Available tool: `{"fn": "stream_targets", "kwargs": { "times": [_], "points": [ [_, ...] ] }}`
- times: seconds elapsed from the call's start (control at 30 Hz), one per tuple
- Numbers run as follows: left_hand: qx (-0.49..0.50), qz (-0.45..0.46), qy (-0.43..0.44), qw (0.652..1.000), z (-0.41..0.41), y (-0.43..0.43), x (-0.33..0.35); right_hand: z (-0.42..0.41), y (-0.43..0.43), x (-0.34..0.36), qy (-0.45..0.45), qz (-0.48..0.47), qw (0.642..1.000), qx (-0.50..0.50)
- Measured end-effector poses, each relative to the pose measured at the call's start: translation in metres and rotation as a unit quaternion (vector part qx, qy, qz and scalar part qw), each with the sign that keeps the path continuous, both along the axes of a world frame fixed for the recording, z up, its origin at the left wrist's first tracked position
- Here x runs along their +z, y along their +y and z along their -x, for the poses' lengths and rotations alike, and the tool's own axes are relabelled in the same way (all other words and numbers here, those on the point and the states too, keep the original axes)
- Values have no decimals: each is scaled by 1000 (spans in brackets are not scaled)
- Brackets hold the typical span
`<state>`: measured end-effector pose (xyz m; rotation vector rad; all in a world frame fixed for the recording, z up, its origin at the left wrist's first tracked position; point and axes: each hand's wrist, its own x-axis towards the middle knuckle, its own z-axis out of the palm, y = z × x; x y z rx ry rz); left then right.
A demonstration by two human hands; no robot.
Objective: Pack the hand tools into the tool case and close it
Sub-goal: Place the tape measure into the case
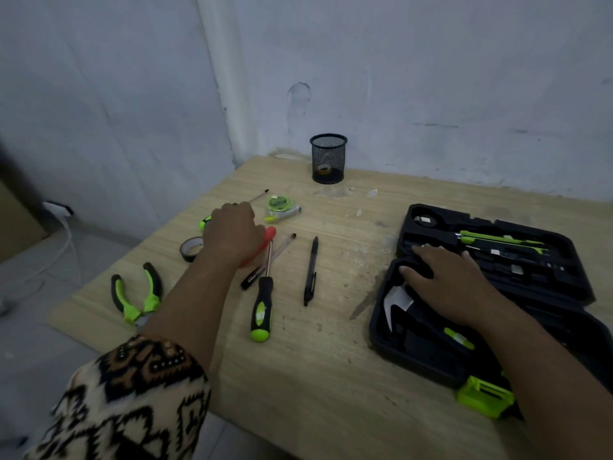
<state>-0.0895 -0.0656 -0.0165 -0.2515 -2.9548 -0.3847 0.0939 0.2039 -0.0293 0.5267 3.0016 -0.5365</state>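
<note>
The left hand (232, 239) covers a small green-handled screwdriver (206, 222) at the far left of the tabletop (325, 366). Its fingers curl down over it, but I cannot tell whether they grasp it. The right hand (447, 280) lies flat, fingers released, on the open tool case (418, 363). Best to take the handle, lift clear of the tape roll (191, 249), and seat it in a matching slot with the case steadied.

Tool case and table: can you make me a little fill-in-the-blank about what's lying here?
The tool case lies ___ under the right hand.
The pliers have green and ___ handles.
The mesh cup stands nearest the ___.
Missing: open; black; wall.
</note>
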Motion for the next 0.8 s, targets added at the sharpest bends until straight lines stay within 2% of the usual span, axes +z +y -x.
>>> {"fn": "stream_targets", "kwargs": {
  "times": [0.23,0.4,0.5,0.67,0.8],
  "points": [
    [-67,15,37,997,23,32,-7,-1,-1,0,8,-3,1000,-2],
    [-86,65,-12,994,44,52,-7,-1,0,0,7,0,1000,-3],
    [-85,81,-4,993,52,51,-5,-1,1,-2,12,2,1000,-2],
    [-107,2,13,994,57,45,-7,-2,-1,1,4,0,1000,-6],
    [-131,-174,35,975,51,57,1,-3,-1,5,5,25,1000,-5]
  ]
}}
